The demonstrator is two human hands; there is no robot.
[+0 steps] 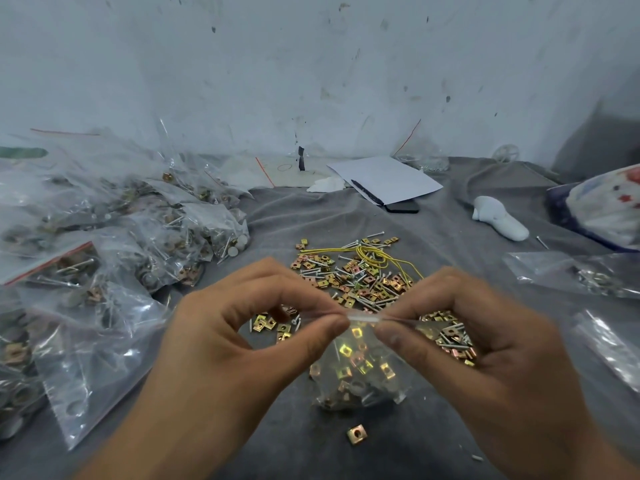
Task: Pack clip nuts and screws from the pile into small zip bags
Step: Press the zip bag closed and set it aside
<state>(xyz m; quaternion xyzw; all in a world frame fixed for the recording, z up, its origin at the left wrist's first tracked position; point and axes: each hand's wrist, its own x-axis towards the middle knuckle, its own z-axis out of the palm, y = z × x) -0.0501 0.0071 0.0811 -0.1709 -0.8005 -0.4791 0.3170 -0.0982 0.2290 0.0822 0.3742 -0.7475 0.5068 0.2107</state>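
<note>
- Zip bag (360, 368) hangs between both hands, mouth up; the zip strip (365, 318) runs left-right, straight across from one set of fingers to the other.
- Left hand (242, 337): thumb and forefinger pinch the strip's left end; other fingers curled, holding nothing else that shows.
- Right hand (485, 344): thumb and forefinger pinch the strip's right end; loose clip nuts and screws (453, 344) lie in the cupped palm just behind the pinch.
- The bag's load of clip nuts sags below the fingers, its bottom touching the grey cloth surface (433, 220).
- The pile (360, 271) lies beyond the fingers, nearer the right hand.
- One stray clip nut (356, 434) sits below the bag, on the near side.
- Judgement: the seal is the step in hand; the next move likely runs along the strip's long axis, pinch sliding sideways.
- Filled bags (114, 237) heap well off to the left of the left fingers.
</note>
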